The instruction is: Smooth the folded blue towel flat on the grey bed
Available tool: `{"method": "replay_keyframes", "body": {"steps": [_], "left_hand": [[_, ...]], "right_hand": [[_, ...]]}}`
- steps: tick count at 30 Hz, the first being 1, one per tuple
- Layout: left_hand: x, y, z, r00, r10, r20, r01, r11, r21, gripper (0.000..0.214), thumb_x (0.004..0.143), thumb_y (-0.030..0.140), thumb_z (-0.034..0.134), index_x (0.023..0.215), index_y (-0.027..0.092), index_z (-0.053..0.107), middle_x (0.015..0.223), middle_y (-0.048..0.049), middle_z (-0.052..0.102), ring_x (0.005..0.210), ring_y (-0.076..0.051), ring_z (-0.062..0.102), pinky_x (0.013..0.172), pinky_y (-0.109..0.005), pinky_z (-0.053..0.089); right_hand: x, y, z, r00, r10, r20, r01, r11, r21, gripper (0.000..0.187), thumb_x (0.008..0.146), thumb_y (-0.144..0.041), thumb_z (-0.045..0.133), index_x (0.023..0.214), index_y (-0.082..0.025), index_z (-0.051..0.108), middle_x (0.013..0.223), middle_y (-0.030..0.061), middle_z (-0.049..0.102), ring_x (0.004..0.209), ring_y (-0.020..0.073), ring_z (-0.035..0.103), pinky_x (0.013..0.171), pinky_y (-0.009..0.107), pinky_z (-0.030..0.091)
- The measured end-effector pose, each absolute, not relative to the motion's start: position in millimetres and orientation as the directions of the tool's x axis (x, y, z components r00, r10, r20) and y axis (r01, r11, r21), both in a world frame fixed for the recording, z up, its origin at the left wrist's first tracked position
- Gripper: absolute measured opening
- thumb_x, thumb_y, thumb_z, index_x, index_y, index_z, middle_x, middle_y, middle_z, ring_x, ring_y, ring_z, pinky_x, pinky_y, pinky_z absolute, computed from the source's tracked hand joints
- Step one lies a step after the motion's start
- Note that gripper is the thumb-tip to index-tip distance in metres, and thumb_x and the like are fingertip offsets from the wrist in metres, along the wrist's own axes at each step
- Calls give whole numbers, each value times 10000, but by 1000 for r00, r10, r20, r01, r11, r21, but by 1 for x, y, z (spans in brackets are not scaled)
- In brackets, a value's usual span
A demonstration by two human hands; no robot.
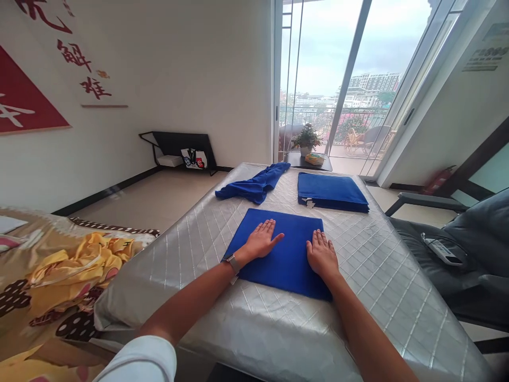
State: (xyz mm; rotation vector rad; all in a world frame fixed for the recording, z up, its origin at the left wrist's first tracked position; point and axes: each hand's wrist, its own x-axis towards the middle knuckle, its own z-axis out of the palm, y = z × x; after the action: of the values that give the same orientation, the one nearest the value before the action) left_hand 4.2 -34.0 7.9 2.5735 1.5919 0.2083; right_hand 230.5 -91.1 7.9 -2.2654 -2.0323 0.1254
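Observation:
A blue folded cloth (284, 270) lies flat as a near square on the silver quilted cover (397, 297). My left hand (262, 240) rests palm down on its left part, fingers stretched and thumb apart. On its right edge lies my right hand (322, 254), also flat with straight fingers. Beyond them, a crumpled blue cloth (254, 184) sits at the far left of the cover. To the far right is a stack of folded blue cloths (332, 191) with a small white tag at its front edge.
Left stands a bed with patterned bedding (79, 265). A dark armchair (469, 239) holding a white device (443, 252) is at right. Past the far edge, a small table (294, 161) bears a potted plant (307, 139) before the glass door.

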Motion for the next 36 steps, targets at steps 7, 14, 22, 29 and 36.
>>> {"method": "replay_keyframes", "body": {"steps": [7,14,22,29,36], "left_hand": [[-83,-34,-4,290,955,67,943,-297,148,884,976,676,46,1558,31,213,1632,-171,181,1516,-244,156,1232,-398,139],[-85,-35,-13,283,950,133,934,-304,189,902,973,681,36,1543,15,247,1616,-196,229,1505,-264,204,1228,-412,153],[-85,-36,-12,288,948,139,933,-310,181,915,976,672,18,1534,-12,259,1606,-207,250,1499,-269,224,1230,-408,161],[-88,-35,-18,296,933,206,929,-331,163,878,983,683,96,1539,27,276,1593,-199,290,1492,-278,243,1225,-445,200],[-69,-55,4,374,888,266,900,-417,129,813,1011,633,139,1546,33,259,1604,-193,267,1499,-277,219,1228,-459,207]], "right_hand": [[231,-90,7,115,993,-12,988,-116,-106,643,1017,-366,148,1575,-52,208,1651,84,169,1521,208,138,1231,407,119],[229,-94,12,74,997,38,997,-73,-38,632,1024,-357,159,1563,-37,243,1638,104,220,1513,224,174,1225,406,137],[229,-134,27,-26,994,106,998,19,67,611,1027,-354,199,1536,-41,328,1610,133,290,1500,229,226,1230,419,123],[220,-190,14,12,1000,13,1000,-12,-19,679,1029,-473,182,1572,-68,224,1643,90,167,1520,213,136,1239,403,139],[217,-196,5,41,999,-30,995,-43,-86,667,1028,-470,204,1578,-92,190,1649,69,112,1524,199,98,1243,410,118]]}}
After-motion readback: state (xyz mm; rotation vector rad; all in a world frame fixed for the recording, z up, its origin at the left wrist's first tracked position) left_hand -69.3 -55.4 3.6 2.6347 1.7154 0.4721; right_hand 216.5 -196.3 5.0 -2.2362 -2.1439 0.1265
